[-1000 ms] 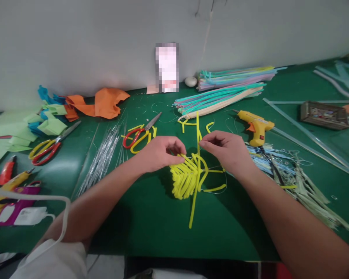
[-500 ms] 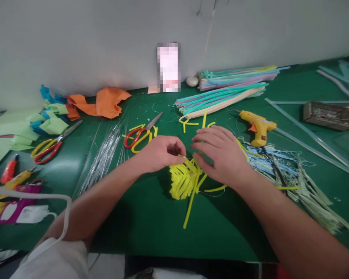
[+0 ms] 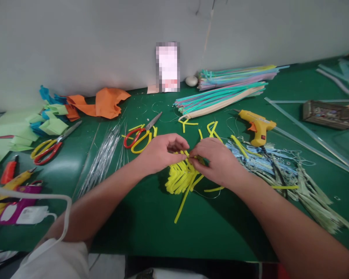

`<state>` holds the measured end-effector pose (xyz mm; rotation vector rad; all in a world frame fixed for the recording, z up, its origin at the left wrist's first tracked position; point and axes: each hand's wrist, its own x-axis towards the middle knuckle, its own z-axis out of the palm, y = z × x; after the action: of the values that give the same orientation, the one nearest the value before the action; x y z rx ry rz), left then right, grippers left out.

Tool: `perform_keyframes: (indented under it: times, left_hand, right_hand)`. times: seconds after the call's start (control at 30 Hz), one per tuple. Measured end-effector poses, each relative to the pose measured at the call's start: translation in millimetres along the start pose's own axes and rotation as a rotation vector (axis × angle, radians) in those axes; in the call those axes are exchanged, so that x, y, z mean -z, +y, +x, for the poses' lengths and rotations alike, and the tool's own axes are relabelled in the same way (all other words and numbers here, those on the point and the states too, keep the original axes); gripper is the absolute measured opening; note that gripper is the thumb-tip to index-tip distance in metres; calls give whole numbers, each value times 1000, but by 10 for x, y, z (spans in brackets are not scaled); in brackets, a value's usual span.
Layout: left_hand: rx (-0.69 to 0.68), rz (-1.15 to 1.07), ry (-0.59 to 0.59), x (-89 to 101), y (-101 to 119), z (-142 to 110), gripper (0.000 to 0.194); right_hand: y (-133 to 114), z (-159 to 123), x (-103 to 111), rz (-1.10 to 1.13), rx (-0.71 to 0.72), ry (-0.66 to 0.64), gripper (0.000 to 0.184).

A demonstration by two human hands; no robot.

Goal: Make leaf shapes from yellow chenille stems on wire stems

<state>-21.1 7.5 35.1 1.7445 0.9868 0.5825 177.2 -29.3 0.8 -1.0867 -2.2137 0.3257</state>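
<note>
A bundle of bent yellow pipe cleaners [image 3: 178,178] hangs beneath both hands, its strands layered in a leaf-like pattern with one long end trailing toward me. My left hand [image 3: 166,153] pinches its upper edge between thumb and fingers. On the other side, my right hand [image 3: 213,161] has its fingertips closed on the pipe cleaners close to the left fingertips. The exact strand between the fingers is partly hidden. Loose yellow pieces and a thin wire lie around the hands. Red-and-yellow-handled scissors [image 3: 141,135] rest just beyond my left hand.
Behind lie bundles of coloured pipe cleaners [image 3: 221,100] and a propped phone [image 3: 167,66]. To the right are a yellow glue gun [image 3: 257,126], raffia strands [image 3: 317,193] and a small box [image 3: 327,115]. Leftward are silver wires [image 3: 103,161], more scissors [image 3: 55,144] and orange paper [image 3: 109,102].
My right hand has come down and left, its spread fingers closing into a pinch beside my left hand. The yellow bundle has shifted slightly, its long end swinging left.
</note>
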Motion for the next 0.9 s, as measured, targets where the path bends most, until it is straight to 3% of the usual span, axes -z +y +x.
perform_keyframes:
  times: [0.33,0.6,0.9]
  left_hand:
    - [98,186,30,60,11,-2,18]
    - [79,138,100,-9,-8,5,16]
    - [17,23,89,-49,2,-4,23]
  right_hand:
    - [-1,-2,15,-26,-39,66,10]
    - [-40,-2,9,-57,-16,111,11]
    - [-47,9,-42,-22,-114,116,12]
